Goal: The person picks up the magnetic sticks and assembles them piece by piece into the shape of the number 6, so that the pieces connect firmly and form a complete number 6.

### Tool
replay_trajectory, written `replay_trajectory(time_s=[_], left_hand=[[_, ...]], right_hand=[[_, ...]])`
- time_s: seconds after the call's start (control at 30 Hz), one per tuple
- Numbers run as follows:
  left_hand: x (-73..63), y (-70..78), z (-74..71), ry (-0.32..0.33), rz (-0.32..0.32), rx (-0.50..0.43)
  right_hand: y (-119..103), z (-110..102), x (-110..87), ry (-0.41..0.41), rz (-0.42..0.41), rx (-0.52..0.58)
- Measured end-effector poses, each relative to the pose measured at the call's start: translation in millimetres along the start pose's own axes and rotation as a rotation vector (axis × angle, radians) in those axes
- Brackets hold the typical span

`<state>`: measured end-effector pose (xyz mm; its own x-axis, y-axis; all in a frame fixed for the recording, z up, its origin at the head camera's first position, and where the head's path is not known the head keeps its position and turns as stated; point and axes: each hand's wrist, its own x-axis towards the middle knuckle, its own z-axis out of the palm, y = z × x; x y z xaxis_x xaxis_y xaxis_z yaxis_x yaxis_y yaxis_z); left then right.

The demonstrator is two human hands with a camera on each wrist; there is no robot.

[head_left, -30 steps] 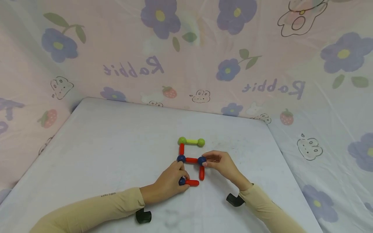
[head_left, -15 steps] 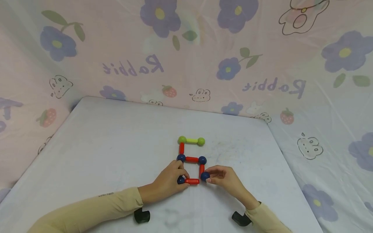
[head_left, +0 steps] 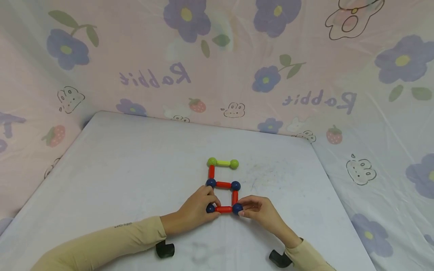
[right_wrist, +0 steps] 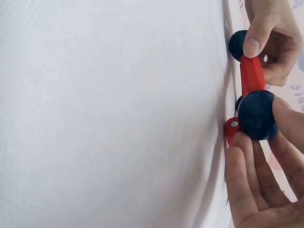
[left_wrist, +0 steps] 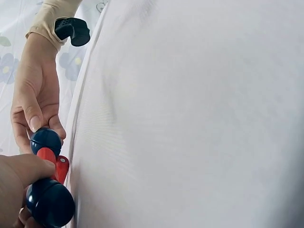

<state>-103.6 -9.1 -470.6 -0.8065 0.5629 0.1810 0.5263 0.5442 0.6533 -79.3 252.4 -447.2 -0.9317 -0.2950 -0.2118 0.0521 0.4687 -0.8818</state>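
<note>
On the white table, red magnetic sticks and blue balls form a square. From its upper-left blue ball (head_left: pixel 211 183), a red stick (head_left: pixel 211 172) runs up to a green ball (head_left: pixel 212 162). A lime stick (head_left: pixel 223 163) links that to another green ball (head_left: pixel 234 164). My left hand (head_left: pixel 193 210) grips the bottom red stick (head_left: pixel 223 209) beside the lower-left blue ball (left_wrist: pixel 50 203), thumb on the stick. The square's left side is hidden behind my fingers. My right hand (head_left: pixel 262 210) pinches the lower-right blue ball (right_wrist: pixel 257 115), which touches the ends of the bottom and right red sticks.
A black elbow-shaped piece (head_left: pixel 165 249) shows under the left cuff, and another black piece (head_left: pixel 280 259) by the right cuff. A patterned curtain (head_left: pixel 217 67) with flowers and rabbits stands behind the table's far edge.
My right hand has moved from the upper-right blue ball down to the lower-right corner, bringing a blue ball against the stick ends there. My left hand has stayed nearly still.
</note>
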Motion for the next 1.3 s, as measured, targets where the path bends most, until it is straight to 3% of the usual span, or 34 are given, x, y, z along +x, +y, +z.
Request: replay_trajectory(time_s=[0.3, 0.5, 0.6, 0.73, 0.93, 1.13, 1.3], left_hand=[[1.0, 1.8, -2.9, -0.026, 0.004, 0.000], [9.0, 3.4, -9.9, -0.085, 0.030, 0.019], [22.4, 7.8, -19.6, -0.125, 0.082, 0.041], [49.1, 13.8, -32.1, -0.177, 0.199, 0.103], [89.7, 10.4, -33.2, -0.303, 0.363, 0.169], [115.2, 5.3, -25.0, -0.449, 0.424, 0.170], [126.9, 0.9, -13.8, -0.519, 0.445, 0.210]], right_hand=[[3, 1, -0.7, 0.011, -0.008, -0.016], [7, 3, -0.2, 0.018, 0.000, -0.018], [8, 3, -0.6, 0.020, -0.006, -0.006], [9, 3, -1.4, 0.020, -0.003, 0.003], [9, 4, -1.2, 0.016, 0.010, 0.018], [13, 4, 0.9, 0.028, 0.004, 0.038], [15, 4, 1.2, 0.037, 0.004, 0.053]])
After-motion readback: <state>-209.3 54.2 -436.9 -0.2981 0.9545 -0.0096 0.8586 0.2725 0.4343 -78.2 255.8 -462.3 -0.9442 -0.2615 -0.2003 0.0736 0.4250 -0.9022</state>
